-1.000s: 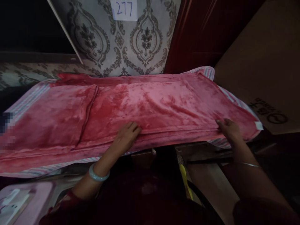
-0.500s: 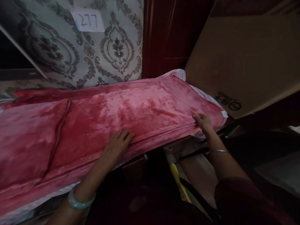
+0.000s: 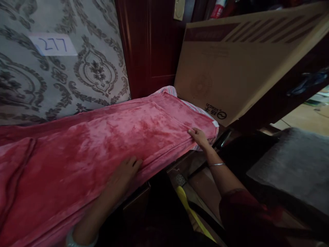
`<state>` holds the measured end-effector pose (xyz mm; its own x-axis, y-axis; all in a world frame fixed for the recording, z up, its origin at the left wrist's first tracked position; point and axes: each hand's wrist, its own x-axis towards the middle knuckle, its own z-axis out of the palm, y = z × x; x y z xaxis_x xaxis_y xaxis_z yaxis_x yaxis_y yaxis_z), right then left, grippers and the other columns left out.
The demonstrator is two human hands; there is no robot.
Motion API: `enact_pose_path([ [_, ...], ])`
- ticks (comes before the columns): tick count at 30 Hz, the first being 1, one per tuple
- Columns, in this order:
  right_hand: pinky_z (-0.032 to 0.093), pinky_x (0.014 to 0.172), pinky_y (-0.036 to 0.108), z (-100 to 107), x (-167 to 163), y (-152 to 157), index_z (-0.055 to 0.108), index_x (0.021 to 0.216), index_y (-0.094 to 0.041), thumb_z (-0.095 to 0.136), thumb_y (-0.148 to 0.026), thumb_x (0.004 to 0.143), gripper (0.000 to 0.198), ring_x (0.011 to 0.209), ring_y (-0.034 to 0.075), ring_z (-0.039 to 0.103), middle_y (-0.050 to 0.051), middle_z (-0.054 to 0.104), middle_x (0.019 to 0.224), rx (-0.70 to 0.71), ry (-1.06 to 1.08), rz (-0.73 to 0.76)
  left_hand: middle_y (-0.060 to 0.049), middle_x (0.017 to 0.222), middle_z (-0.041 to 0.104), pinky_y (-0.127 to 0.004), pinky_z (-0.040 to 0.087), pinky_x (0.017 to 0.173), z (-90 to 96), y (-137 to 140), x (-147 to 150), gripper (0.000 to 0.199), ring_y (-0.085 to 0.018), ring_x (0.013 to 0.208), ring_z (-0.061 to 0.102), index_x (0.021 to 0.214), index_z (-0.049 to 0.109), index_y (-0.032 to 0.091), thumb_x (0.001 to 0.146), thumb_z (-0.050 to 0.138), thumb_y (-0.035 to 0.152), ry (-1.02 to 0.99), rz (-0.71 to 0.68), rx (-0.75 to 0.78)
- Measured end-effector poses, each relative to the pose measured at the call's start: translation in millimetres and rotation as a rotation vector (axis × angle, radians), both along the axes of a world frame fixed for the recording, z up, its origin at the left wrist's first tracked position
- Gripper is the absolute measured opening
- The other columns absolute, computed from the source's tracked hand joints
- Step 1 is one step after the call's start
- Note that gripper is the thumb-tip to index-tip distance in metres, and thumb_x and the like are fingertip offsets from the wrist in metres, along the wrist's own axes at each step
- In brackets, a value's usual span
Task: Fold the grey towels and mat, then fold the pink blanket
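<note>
A pink-red plush blanket (image 3: 115, 133) lies spread in folded layers along a narrow surface against the wall. My right hand (image 3: 199, 137) pinches the blanket's near edge close to its right end, thumb and fingers together. Farther left, my left hand (image 3: 125, 171) rests on top of the blanket near the front edge, its fingers extended over the plush and slightly bent. A white tag (image 3: 215, 124) shows at the blanket's right corner. Striped cloth (image 3: 168, 90) peeks out beneath the far right corner.
A large cardboard box (image 3: 231, 68) leans beyond the blanket's right end. Patterned wallpaper (image 3: 97, 68) with a paper marked 277 (image 3: 55, 45) and a dark red door (image 3: 154, 44) stand behind. Below are a yellow strip-like object (image 3: 186, 202) and a grey fuzzy seat (image 3: 295, 168).
The view has swung right, so the blanket and wall sit farther left and more of the box shows. Both hands keep about the same places on the blanket.
</note>
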<state>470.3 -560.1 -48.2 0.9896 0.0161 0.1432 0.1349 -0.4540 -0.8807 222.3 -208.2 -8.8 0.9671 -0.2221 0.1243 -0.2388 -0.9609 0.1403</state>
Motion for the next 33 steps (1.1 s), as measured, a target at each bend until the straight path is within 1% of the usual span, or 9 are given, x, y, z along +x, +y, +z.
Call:
enact_pose_path([
  [4, 0.044, 0.07, 0.029, 3, -9, -11, 0.066, 0.103, -0.017, 0.069, -0.063, 0.065, 0.06, 0.075, 0.016, 0.051, 0.0, 0.059, 0.079, 0.184, 0.05, 0.176, -0.01, 0.123, 0.065, -0.042, 0.051, 0.095, 7.2, -6, 10, 0.054, -0.024, 0.108, 0.061, 0.131, 0.064, 0.025, 0.087, 0.043, 0.002, -0.077, -0.056, 0.029],
  [11, 0.045, 0.073, 0.028, 10, -9, -19, 0.062, 0.124, -0.022, 0.071, -0.037, 0.059, 0.067, 0.08, 0.016, 0.052, -0.001, 0.062, 0.084, 0.219, 0.111, 0.365, -0.008, 0.107, 0.068, -0.04, 0.051, 0.085, -14.6, -4, 18, 0.052, -0.023, 0.094, 0.061, 0.129, 0.067, 0.025, 0.088, 0.043, 0.004, -0.115, -0.058, 0.034],
  [14, 0.041, 0.064, 0.025, 9, -5, -16, 0.062, 0.123, -0.019, 0.064, -0.032, 0.058, 0.066, 0.067, 0.013, 0.046, -0.004, 0.057, 0.072, 0.199, 0.118, 0.305, -0.007, 0.104, 0.067, -0.037, 0.05, 0.082, -18.4, -3, 17, 0.049, -0.022, 0.091, 0.06, 0.129, 0.067, 0.026, 0.091, 0.042, 0.007, -0.137, -0.057, -0.012],
  [20, 0.039, 0.059, 0.026, 0, 4, -7, 0.069, 0.097, -0.016, 0.057, -0.036, 0.058, 0.046, 0.061, 0.013, 0.044, -0.002, 0.055, 0.065, 0.15, 0.059, 0.031, -0.004, 0.099, 0.067, -0.034, 0.049, 0.08, -14.6, -3, 15, 0.045, -0.02, 0.089, 0.059, 0.124, 0.07, 0.029, 0.093, 0.044, 0.008, -0.127, -0.076, -0.075],
  [23, 0.041, 0.061, 0.026, -1, 6, -4, 0.067, 0.088, -0.017, 0.055, -0.038, 0.058, 0.039, 0.062, 0.013, 0.046, -0.002, 0.056, 0.066, 0.113, 0.057, 0.009, -0.005, 0.1, 0.068, -0.036, 0.05, 0.08, -10.9, -6, 14, 0.05, -0.021, 0.09, 0.061, 0.123, 0.071, 0.028, 0.089, 0.042, 0.004, -0.122, -0.075, -0.033],
  [26, 0.042, 0.063, 0.025, 3, 5, -5, 0.064, 0.076, -0.019, 0.056, -0.039, 0.058, 0.028, 0.063, 0.013, 0.049, -0.002, 0.057, 0.065, 0.046, 0.073, 0.042, -0.008, 0.104, 0.07, -0.037, 0.054, 0.081, -2.5, -3, 13, 0.044, -0.022, 0.091, 0.065, 0.125, 0.07, 0.027, 0.092, 0.045, 0.012, -0.123, -0.106, -0.076],
  [29, 0.04, 0.057, 0.024, 11, 4, -8, 0.06, 0.069, -0.019, 0.057, -0.043, 0.062, 0.024, 0.058, 0.011, 0.046, -0.004, 0.052, 0.059, -0.053, 0.099, 0.086, -0.01, 0.128, 0.067, -0.039, 0.053, 0.096, 10.1, 25, 11, 0.042, -0.024, 0.114, 0.064, 0.136, 0.063, 0.027, 0.097, 0.045, 0.027, -0.165, -0.114, -0.159],
  [31, 0.037, 0.054, 0.024, 16, 6, -10, 0.06, 0.068, -0.019, 0.058, -0.043, 0.066, 0.025, 0.055, 0.011, 0.043, -0.004, 0.05, 0.057, -0.135, 0.106, 0.105, -0.011, 0.14, 0.062, -0.043, 0.048, 0.107, 17.8, 61, 6, 0.045, -0.027, 0.128, 0.057, 0.139, 0.059, 0.024, 0.099, 0.04, 0.033, -0.169, -0.002, -0.125],
  [33, 0.037, 0.053, 0.023, 21, 10, -11, 0.061, 0.067, -0.018, 0.06, -0.04, 0.068, 0.022, 0.054, 0.011, 0.045, -0.003, 0.052, 0.057, -0.228, 0.104, 0.113, -0.014, 0.141, 0.06, -0.05, 0.043, 0.111, 22.7, 105, -7, 0.048, -0.031, 0.132, 0.054, 0.137, 0.059, 0.019, 0.099, 0.037, 0.038, -0.156, 0.187, -0.01],
])
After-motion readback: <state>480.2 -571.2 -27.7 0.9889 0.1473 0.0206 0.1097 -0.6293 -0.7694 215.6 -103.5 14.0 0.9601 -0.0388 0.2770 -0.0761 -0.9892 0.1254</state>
